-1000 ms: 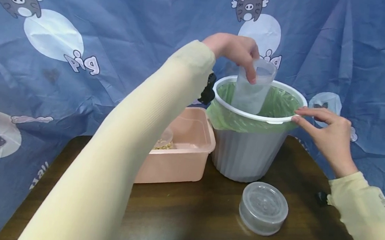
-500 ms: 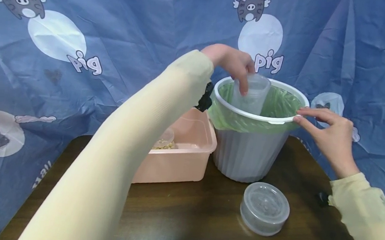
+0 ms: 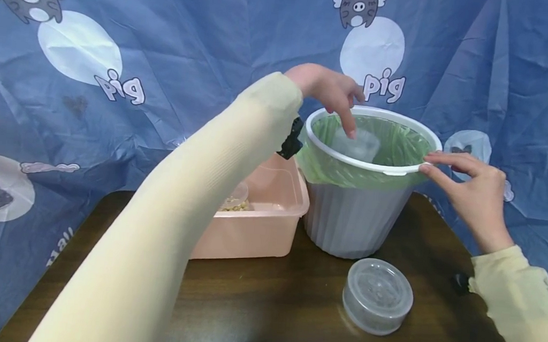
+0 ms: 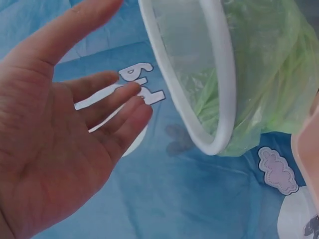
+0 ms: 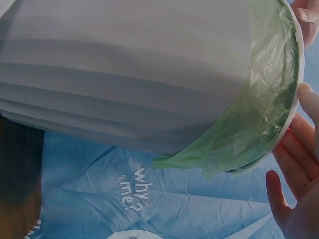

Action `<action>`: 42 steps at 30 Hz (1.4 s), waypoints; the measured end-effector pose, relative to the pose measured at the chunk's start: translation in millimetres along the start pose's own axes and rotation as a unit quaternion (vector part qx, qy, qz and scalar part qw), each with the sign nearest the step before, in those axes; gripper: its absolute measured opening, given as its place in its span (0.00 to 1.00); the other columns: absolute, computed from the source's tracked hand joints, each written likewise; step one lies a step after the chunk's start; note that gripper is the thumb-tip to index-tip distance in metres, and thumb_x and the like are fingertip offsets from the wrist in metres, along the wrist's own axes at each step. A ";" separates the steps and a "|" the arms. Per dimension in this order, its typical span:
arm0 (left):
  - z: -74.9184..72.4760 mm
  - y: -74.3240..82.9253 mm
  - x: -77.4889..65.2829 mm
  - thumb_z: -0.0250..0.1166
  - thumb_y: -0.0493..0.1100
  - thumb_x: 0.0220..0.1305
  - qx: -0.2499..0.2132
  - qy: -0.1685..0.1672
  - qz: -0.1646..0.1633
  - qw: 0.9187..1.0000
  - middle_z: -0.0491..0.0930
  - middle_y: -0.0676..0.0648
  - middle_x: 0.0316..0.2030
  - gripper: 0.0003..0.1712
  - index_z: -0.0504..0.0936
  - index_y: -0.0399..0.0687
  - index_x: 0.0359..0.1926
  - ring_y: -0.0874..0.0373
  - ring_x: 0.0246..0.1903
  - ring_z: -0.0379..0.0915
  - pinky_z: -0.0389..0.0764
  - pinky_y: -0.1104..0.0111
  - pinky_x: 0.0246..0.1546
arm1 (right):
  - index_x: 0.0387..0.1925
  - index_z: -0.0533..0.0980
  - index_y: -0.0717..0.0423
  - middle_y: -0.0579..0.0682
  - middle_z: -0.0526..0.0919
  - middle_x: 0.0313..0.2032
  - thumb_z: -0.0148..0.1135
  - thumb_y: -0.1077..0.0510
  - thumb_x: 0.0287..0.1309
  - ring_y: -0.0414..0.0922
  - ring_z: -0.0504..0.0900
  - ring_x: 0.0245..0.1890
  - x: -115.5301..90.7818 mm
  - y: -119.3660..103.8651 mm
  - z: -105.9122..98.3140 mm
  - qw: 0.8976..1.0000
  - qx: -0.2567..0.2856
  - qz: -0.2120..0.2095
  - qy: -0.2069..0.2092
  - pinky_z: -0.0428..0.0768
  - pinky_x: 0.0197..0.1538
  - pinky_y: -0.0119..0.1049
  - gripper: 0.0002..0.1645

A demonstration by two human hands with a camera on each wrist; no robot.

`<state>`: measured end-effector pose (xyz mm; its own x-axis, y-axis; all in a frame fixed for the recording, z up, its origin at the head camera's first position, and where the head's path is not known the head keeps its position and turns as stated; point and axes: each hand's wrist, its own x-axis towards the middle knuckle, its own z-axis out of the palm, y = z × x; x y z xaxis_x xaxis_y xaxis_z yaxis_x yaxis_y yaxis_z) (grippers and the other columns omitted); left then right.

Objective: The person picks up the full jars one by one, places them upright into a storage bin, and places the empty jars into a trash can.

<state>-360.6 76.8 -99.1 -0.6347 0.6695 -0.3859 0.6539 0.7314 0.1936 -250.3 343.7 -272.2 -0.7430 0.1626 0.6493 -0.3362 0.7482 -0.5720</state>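
Note:
A grey ribbed trash can (image 3: 353, 217) stands on the table, its white rim (image 3: 394, 171) over a green liner bag (image 3: 404, 143). Inside it, low against the liner, lies a translucent plastic cup (image 3: 360, 144), partly hidden by the rim. My left hand (image 3: 330, 92) hovers over the can's left side with fingers spread and nothing held; the left wrist view shows its bare palm (image 4: 65, 129) beside the rim. At the right side of the can, my right hand (image 3: 477, 192) pinches the rim between thumb and forefinger. Its other fingers (image 5: 294, 164) extend past the rim.
Left of the can sits a pink plastic basin (image 3: 254, 234), partly behind my left sleeve. It holds a clear container (image 3: 237, 197) with small yellowish pieces. A round translucent lidded tub (image 3: 377, 297) stands on the dark wooden table (image 3: 243, 313). Behind hangs a blue cloth (image 3: 193, 36).
My left hand has lowered the plastic cup into the trash can and let it go; the cup has dropped deeper into the liner. My right hand has stayed on the rim.

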 end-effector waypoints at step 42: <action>32.8 -9.7 -34.5 0.64 0.57 0.64 -0.045 -0.005 0.147 0.988 0.62 0.50 0.74 0.44 0.58 0.49 0.75 0.59 0.72 0.59 0.69 0.67 0.67 | 0.43 0.88 0.48 0.09 0.77 0.41 0.77 0.64 0.46 0.14 0.76 0.46 0.9 11.9 7.1 0.992 0.004 -0.114 0.052 0.69 0.54 0.12 0.19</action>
<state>-331.6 42.4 -117.3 -0.4186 0.8537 -0.3097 0.7697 0.5145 0.3779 -259.1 348.2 -282.0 -0.5840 0.0558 0.8099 -0.4939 0.7674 -0.4089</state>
